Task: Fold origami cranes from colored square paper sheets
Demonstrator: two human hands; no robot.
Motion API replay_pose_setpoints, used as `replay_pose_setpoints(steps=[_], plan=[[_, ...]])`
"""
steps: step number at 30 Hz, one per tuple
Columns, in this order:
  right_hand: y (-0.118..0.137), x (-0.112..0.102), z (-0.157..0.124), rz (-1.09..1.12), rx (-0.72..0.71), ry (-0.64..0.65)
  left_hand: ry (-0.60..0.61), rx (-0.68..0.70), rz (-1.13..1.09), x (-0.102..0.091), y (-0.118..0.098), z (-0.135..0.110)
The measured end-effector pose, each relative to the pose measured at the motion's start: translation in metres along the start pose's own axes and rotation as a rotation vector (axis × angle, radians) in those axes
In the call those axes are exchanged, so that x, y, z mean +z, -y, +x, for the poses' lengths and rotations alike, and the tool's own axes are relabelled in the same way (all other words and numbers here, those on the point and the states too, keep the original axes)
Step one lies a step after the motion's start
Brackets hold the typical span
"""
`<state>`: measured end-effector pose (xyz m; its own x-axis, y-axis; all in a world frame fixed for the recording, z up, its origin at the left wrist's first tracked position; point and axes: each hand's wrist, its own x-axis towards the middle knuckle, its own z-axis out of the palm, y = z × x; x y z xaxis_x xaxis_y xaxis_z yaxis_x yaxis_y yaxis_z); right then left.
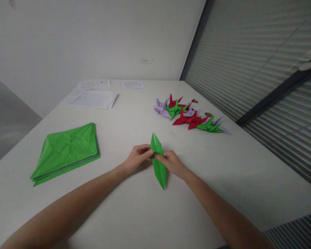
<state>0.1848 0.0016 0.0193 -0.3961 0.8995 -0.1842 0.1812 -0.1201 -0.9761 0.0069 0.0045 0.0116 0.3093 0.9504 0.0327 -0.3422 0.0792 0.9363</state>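
Observation:
A folded green origami paper, long and diamond-shaped, is held just over the white table between both hands. Its far end splits into two narrow points, and its near end tapers to a single tip. My left hand pinches its left edge, thumb on top. From the right side, my right hand grips the same piece, its thumb pressed on the upper face near the middle. Fingers beneath the paper are partly hidden.
A stack of creased green paper sheets lies at the left. Several folded paper cranes in red, green and lilac sit at the back right. Printed sheets rest at the far left. Window blinds border the table's right side.

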Motion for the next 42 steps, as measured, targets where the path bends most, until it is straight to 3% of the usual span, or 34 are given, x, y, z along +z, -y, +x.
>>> replay_pose_setpoints(steps=[4,13,25,29,35,42], plan=[[-0.002,0.001,0.005,0.083,-0.017,-0.192,0.061,0.004,0.094,0.003,0.002,-0.003],[-0.006,0.0,0.004,0.006,-0.026,-0.099,0.002,0.031,0.115,0.006,0.0,-0.003],[0.001,-0.003,0.004,-0.061,-0.094,-0.074,-0.029,-0.002,0.071,0.003,0.002,0.0],[-0.001,-0.002,0.004,-0.04,-0.086,-0.088,-0.011,0.101,0.058,0.006,0.004,-0.005],[0.002,0.001,0.003,0.168,0.005,-0.102,0.014,0.239,0.178,0.007,0.003,-0.01],[-0.002,-0.002,0.007,0.068,-0.056,-0.208,0.06,0.303,0.215,0.003,0.001,-0.006]])
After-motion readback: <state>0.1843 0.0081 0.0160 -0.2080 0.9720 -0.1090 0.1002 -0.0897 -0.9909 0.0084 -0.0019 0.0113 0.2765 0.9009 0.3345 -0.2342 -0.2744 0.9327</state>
